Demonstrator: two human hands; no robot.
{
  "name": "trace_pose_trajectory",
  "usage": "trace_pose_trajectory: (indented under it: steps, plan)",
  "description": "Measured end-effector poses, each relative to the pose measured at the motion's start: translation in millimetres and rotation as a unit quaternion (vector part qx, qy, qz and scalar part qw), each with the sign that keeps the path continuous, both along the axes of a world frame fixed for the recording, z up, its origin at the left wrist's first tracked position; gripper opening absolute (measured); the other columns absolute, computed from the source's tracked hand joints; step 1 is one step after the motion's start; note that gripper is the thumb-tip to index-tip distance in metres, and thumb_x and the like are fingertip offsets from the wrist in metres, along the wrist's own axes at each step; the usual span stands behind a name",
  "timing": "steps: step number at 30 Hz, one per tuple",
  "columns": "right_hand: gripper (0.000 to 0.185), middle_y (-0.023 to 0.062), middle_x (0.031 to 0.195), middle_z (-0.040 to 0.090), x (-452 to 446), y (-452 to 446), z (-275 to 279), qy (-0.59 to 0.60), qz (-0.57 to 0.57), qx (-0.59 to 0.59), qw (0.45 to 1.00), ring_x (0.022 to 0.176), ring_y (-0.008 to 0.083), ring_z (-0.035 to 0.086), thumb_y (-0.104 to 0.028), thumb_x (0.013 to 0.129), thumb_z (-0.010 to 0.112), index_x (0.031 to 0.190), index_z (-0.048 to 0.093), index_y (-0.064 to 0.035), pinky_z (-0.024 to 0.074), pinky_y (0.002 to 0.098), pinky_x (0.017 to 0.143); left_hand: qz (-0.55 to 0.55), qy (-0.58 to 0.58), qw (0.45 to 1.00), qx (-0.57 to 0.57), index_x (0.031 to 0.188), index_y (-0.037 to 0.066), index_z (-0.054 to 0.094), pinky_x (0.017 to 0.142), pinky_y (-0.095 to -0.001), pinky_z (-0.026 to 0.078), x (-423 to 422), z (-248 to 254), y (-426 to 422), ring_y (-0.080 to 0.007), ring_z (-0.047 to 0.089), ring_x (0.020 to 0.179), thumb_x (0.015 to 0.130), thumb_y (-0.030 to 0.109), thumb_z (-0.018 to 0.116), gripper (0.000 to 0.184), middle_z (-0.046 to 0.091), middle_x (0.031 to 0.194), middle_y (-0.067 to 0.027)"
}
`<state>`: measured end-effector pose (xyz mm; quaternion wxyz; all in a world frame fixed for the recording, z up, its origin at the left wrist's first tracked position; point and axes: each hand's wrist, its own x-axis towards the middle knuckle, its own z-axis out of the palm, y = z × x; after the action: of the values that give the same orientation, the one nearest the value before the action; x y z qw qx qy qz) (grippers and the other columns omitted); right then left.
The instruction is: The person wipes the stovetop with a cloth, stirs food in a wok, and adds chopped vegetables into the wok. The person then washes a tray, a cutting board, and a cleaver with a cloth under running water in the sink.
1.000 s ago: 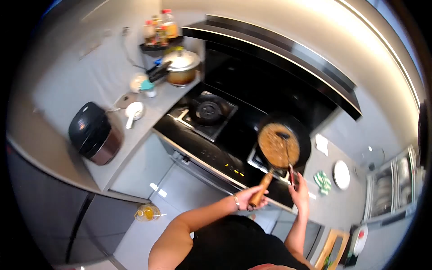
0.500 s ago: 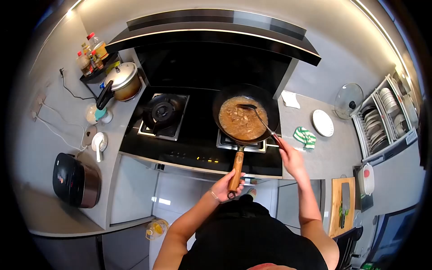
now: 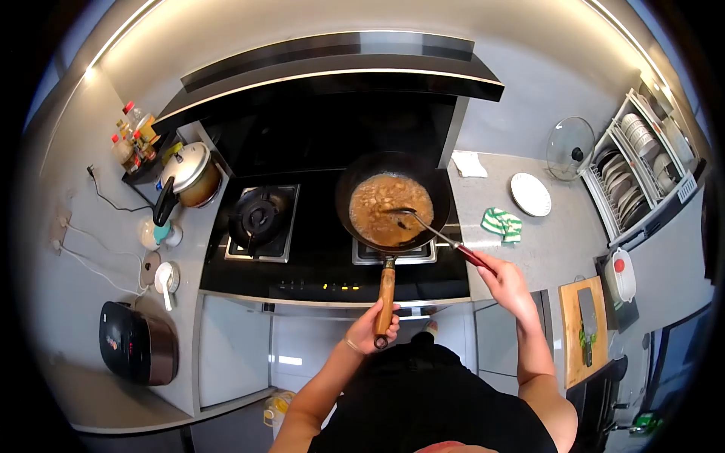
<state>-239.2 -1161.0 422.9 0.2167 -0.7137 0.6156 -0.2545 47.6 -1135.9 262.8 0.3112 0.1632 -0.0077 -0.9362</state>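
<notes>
A dark wok (image 3: 440, 198) rests on the right burner, holding brown bubbling food (image 3: 384, 198). My left hand (image 3: 370, 330) is wrapped round its wooden handle (image 3: 387, 291), which points toward my body. In my right hand (image 3: 506, 285) is the red handle of a spatula (image 3: 445, 238); its dark head lies in the food near the middle of the wok. The left burner (image 3: 259, 217) has no pan on it.
A pressure cooker (image 3: 198, 177), bottles and a rice cooker (image 3: 140, 343) stand on the left. On the right counter are a green striped cloth (image 3: 501, 225), a white plate (image 3: 531, 194), a glass lid (image 3: 568, 147), a dish rack and a cutting board (image 3: 574, 336) with a knife (image 3: 587, 313).
The camera view has turned and levelled. The spatula head has moved from the far part of the food toward the near middle. Both hands keep their holds.
</notes>
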Motion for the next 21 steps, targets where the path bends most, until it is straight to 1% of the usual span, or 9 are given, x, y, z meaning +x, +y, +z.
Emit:
trace_pose_trajectory:
  steps: [2,3,6,7,11,14,16,18,21]
  plan:
    - [0.032,0.0173,0.097,0.063,-10,-5,-12,-0.116,-0.010,0.014,0.993,0.088,0.0241,0.062,-0.013,0.086,0.052,0.116,0.055,-0.0050,0.0459,0.0315,0.077,0.007,-0.003,1.000,0.004,0.111,0.006,0.046,0.059,-0.0262,0.043,0,0,0,-0.0162,0.049,0.068,0.093,0.040,0.040,0.039,0.052,0.082,-0.0081]
    - [0.033,0.0170,0.101,0.063,-14,-8,-14,-0.126,-0.001,-0.015,0.992,0.094,0.0159,0.058,-0.013,0.088,0.049,0.118,0.052,-0.0013,0.0432,0.0278,0.081,0.009,0.003,1.000,0.007,0.111,0.006,0.046,0.059,-0.0261,0.043,0,0,0,-0.0160,0.049,0.069,0.093,0.040,0.040,0.039,0.052,0.081,-0.0082]
    - [0.034,0.0079,0.094,0.063,-15,-22,-35,-0.192,-0.054,0.013,0.980,0.084,0.0163,0.057,-0.013,0.088,0.049,0.120,0.051,0.0009,0.0437,0.0275,0.077,0.011,0.004,1.000,0.017,0.111,0.005,0.046,0.058,-0.0255,0.043,1,2,1,-0.0154,0.048,0.068,0.093,0.039,0.041,0.039,0.052,0.081,-0.0083]
    - [0.035,0.0075,0.098,0.061,-16,-31,-54,-0.202,-0.058,0.009,0.978,0.090,0.0149,0.054,-0.013,0.089,0.047,0.121,0.049,0.0007,0.0405,0.0255,0.084,0.011,0.002,1.000,0.020,0.111,0.005,0.046,0.058,-0.0253,0.043,0,4,1,-0.0152,0.047,0.068,0.093,0.039,0.041,0.039,0.052,0.081,-0.0084]
    - [0.035,0.0158,0.103,0.062,3,-50,-115,-0.226,-0.078,-0.047,0.970,0.099,0.0218,0.057,-0.015,0.088,0.048,0.119,0.050,0.0023,0.0415,0.0299,0.086,0.011,-0.016,0.999,0.032,0.112,0.004,0.045,0.058,-0.0246,0.042,1,9,2,-0.0151,0.046,0.066,0.093,0.039,0.042,0.040,0.050,0.081,-0.0084]
    - [0.036,0.0166,0.104,0.062,12,-42,-106,-0.257,-0.059,-0.032,0.964,0.097,0.0221,0.058,-0.015,0.088,0.048,0.120,0.049,0.0014,0.0420,0.0296,0.086,0.010,-0.013,1.000,0.016,0.115,0.002,0.048,0.058,-0.0243,0.040,1,6,1,-0.0143,0.042,0.068,0.093,0.039,0.042,0.044,0.049,0.083,-0.0083]
    - [0.035,0.0092,0.108,0.061,9,-38,-89,-0.280,-0.066,0.015,0.958,0.100,0.0145,0.054,-0.013,0.089,0.048,0.121,0.048,0.0033,0.0400,0.0261,0.088,0.008,-0.027,0.999,0.027,0.111,0.003,0.046,0.058,-0.0250,0.041,2,8,1,-0.0158,0.045,0.069,0.092,0.040,0.042,0.042,0.048,0.082,-0.0085]
    - [0.034,0.0087,0.105,0.062,8,-47,-107,-0.279,-0.059,-0.073,0.956,0.097,0.0145,0.056,-0.014,0.090,0.048,0.120,0.049,0.0026,0.0417,0.0264,0.085,0.006,-0.015,0.999,0.041,0.110,0.003,0.047,0.058,-0.0247,0.042,2,6,0,-0.0162,0.045,0.069,0.092,0.040,0.042,0.042,0.047,0.082,-0.0084]
    - [0.035,0.0185,0.099,0.062,21,-49,-103,-0.200,-0.112,-0.099,0.968,0.091,0.0319,0.060,-0.020,0.088,0.048,0.119,0.051,-0.0052,0.0470,0.0363,0.078,0.006,-0.023,0.998,0.054,0.110,0.003,0.048,0.056,-0.0240,0.042,2,6,-1,-0.0163,0.043,0.067,0.091,0.041,0.043,0.043,0.047,0.081,-0.0081]
